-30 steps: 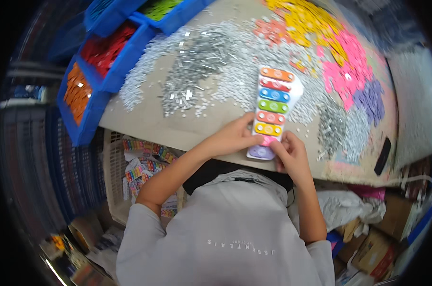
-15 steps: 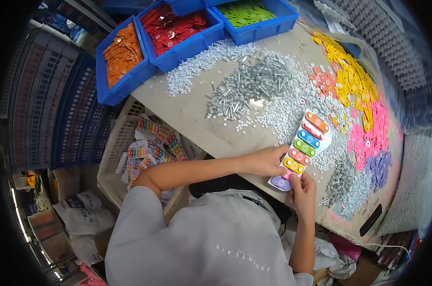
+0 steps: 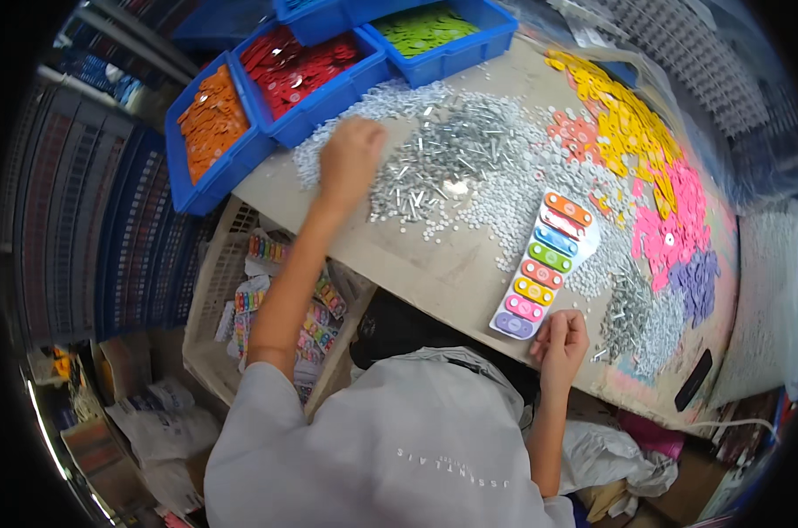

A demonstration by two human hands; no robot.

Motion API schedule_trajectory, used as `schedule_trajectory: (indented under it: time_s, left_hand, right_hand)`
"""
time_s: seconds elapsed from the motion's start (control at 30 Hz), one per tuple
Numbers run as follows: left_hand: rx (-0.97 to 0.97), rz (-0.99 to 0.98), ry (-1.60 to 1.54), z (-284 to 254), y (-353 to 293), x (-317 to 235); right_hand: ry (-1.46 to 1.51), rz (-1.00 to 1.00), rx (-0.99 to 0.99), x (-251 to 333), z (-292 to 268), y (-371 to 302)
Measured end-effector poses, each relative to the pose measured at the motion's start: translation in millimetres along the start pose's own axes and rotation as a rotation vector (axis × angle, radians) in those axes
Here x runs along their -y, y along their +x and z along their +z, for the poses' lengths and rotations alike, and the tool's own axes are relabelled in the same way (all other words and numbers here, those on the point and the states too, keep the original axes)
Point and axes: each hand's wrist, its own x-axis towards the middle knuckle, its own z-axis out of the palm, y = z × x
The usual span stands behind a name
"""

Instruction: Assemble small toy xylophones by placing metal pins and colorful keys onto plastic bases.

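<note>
A toy xylophone (image 3: 540,268) lies on the table in front of me, a white board carrying a row of coloured bars from orange at the far end to purple at the near end. Close to its near right corner is my right hand (image 3: 562,345), fingers curled closed; whether they pinch anything small is hidden. My left hand (image 3: 351,160) is stretched far to the left, over the edge of a heap of small white pegs (image 3: 309,158) beside the red bin. Motion blurs its fingers, so their grip does not show.
Blue bins hold orange pieces (image 3: 212,128), red pieces (image 3: 298,75) and green pieces (image 3: 425,33). Metal pins (image 3: 452,145) are heaped mid-table. Yellow bars (image 3: 636,114), pink bars (image 3: 676,220) and purple bars (image 3: 696,286) lie at right. A crate (image 3: 207,308) of xylophones stands below left.
My left hand has let go of the xylophone and swung far left to the white pegs. My right hand has come off the board, which now lies on the table.
</note>
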Motion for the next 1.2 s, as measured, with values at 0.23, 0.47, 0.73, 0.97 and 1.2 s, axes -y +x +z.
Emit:
schedule_trajectory:
  time_s: [0.23, 0.47, 0.73, 0.97, 1.2]
  left_hand:
    - [0.029, 0.166, 0.219, 10.0, 18.6, 66.8]
    - [-0.011, 0.292, 0.322, 12.4, 14.1, 54.4]
    - [0.024, -0.196, -0.519, 4.0, -19.5, 53.6]
    - [0.399, -0.455, -1.006, -27.5, -74.0, -76.9]
    - [1.028, -0.551, -1.303, -15.8, -114.0, -137.1]
  right_hand:
    - [-0.337, -0.3, -0.215, 1.4, -21.4, -4.3]
    - [-0.673, -0.373, -0.855, 24.8, -139.0, -7.1]
    - [-0.863, -0.204, -0.957, -17.4, -234.8, -12.4]
    - [-1.019, -0.3, -0.92, -25.5, -251.9, 3.2]
    - [-0.249, -0.331, -0.472, 31.5, -75.0, -13.4]
